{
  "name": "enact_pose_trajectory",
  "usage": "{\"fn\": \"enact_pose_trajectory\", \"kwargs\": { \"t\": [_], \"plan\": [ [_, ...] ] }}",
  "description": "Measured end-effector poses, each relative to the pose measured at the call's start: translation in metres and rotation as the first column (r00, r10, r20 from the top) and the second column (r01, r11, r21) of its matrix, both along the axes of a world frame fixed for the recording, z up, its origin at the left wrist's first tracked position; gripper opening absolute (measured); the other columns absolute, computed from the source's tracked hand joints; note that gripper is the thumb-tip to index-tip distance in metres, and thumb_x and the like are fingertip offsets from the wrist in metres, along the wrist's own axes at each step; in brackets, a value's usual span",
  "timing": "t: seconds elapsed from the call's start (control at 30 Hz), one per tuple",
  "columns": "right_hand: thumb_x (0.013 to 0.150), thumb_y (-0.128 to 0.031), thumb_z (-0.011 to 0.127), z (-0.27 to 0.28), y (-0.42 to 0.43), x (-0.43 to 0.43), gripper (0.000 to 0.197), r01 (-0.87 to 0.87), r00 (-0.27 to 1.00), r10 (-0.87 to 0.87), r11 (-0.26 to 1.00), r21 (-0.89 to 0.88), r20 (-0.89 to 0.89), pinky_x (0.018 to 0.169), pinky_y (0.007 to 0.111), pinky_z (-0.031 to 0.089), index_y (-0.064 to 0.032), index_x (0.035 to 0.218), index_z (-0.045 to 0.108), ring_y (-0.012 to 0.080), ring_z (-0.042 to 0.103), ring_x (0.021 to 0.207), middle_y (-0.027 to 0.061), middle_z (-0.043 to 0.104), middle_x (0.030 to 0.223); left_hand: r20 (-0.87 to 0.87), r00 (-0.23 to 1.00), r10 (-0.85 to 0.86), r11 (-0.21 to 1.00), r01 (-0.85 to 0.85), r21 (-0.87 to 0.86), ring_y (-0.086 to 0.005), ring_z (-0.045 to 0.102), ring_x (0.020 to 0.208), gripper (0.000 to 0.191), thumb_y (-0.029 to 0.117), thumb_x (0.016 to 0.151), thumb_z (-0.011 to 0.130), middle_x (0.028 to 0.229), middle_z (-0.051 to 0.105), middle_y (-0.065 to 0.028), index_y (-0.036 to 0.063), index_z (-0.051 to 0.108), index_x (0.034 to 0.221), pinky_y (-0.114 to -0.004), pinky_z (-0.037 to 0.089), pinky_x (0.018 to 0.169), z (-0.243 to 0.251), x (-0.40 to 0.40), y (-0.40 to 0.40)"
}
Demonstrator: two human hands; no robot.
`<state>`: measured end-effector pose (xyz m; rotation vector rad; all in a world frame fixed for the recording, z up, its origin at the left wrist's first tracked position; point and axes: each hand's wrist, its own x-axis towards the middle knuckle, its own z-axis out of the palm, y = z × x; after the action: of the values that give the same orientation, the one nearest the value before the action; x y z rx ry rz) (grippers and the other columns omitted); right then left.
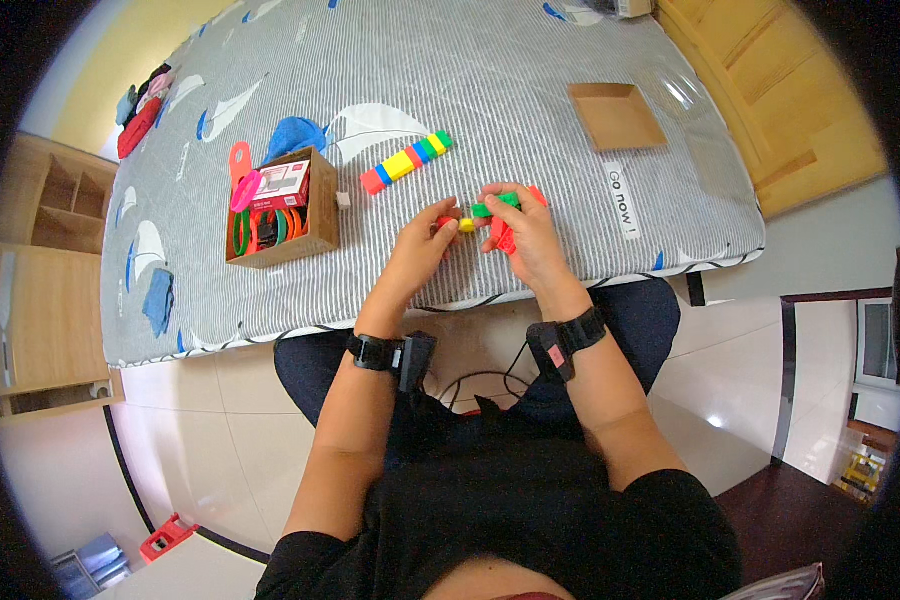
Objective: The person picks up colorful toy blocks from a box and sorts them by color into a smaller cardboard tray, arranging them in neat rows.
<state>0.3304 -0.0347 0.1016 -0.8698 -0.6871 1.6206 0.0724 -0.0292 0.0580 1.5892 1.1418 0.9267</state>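
Observation:
My left hand (418, 238) pinches a small red toy building brick (443, 222) between thumb and fingers. A yellow brick (466, 225) sits at its right end, seemingly joined to it. Between the thumb and fingers of my right hand (529, 236) is a green brick (493, 205), just above and right of the yellow one. Red bricks (505, 237) show beneath my right palm; whether they are held or lie on the bed is unclear. Another red brick (538, 196) shows behind that hand. Farther off lies a row of joined red, yellow, blue and green bricks (405, 163).
A cardboard box (319, 217) full of coloured rings and a small carton stands at left, a blue cloth (295, 138) behind it. A shallow brown tray (619, 118) lies at right on the striped bed cover (487, 82). Folded blue fabric (159, 301) is near the left edge.

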Motion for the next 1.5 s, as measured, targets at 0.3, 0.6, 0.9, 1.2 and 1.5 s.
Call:
{"fn": "enact_pose_trajectory", "kwargs": {
  "t": [0.3,0.6,0.9,1.2,1.5],
  "plan": [
    [0.131,-0.019,0.091,0.001,0.01,-0.002,0.028,0.074,0.955,-0.118,0.984,0.165,0.272,0.085,0.039,0.077,-0.006,0.156,0.087,0.0243,0.087,0.11,0.0098,0.082,0.146,0.186,0.981,0.056,0.993,-0.036,-0.11,-0.0232,0.09,0.141,0.068,0.006,0.136,0.075,0.184,0.083,-0.0169,0.001,0.06,0.203,-0.041,0.076,0.111,0.005,-0.006,0.003],
    [0.121,-0.012,0.094,0.003,-0.003,-0.013,0.037,-0.045,0.615,-0.381,0.857,0.513,0.69,0.145,0.053,0.058,-0.0113,0.158,0.094,0.0372,0.075,0.165,0.0164,0.076,0.172,-0.475,0.755,0.452,0.872,-0.262,0.413,-0.0239,0.09,0.137,0.062,0.011,0.136,0.078,0.18,0.083,-0.0161,0.002,0.069,0.196,-0.042,0.074,0.113,0.007,-0.064,0.075],
    [0.115,0.002,0.084,-0.012,0.0,0.001,0.055,-0.099,0.478,-0.496,0.79,0.606,0.725,0.149,0.056,0.055,-0.0158,0.166,0.095,0.0425,0.069,0.175,0.0183,0.071,0.187,-0.497,0.788,0.362,0.916,-0.203,0.345,-0.0239,0.089,0.137,0.059,0.02,0.138,0.078,0.174,0.085,-0.0145,0.0016,0.073,0.194,-0.042,0.072,0.116,0.015,-0.065,0.078],
    [0.12,0.002,0.082,0.002,-0.007,0.015,0.047,-0.062,0.524,-0.513,0.773,0.632,0.68,0.145,0.052,0.06,-0.0069,0.165,0.092,0.0387,0.076,0.17,0.0195,0.079,0.179,-0.1,0.995,0.016,0.994,-0.005,0.107,-0.0238,0.088,0.136,0.059,0.028,0.14,0.079,0.168,0.086,-0.0129,0.0013,0.076,0.191,-0.041,0.07,0.12,0.072,-0.07,-0.008],
    [0.13,-0.008,0.086,0.045,-0.041,0.005,0.05,-0.149,0.867,-0.11,0.873,0.464,0.486,0.131,0.045,0.066,-0.0061,0.18,0.084,0.0276,0.084,0.148,0.0137,0.086,0.167,0.152,0.987,-0.06,0.975,0.09,-0.202,-0.0245,0.091,0.133,0.061,0.038,0.143,0.071,0.154,0.091,-0.0143,-0.0049,0.079,0.186,-0.041,0.072,0.12,0.109,-0.061,-0.085]
  ]
}}
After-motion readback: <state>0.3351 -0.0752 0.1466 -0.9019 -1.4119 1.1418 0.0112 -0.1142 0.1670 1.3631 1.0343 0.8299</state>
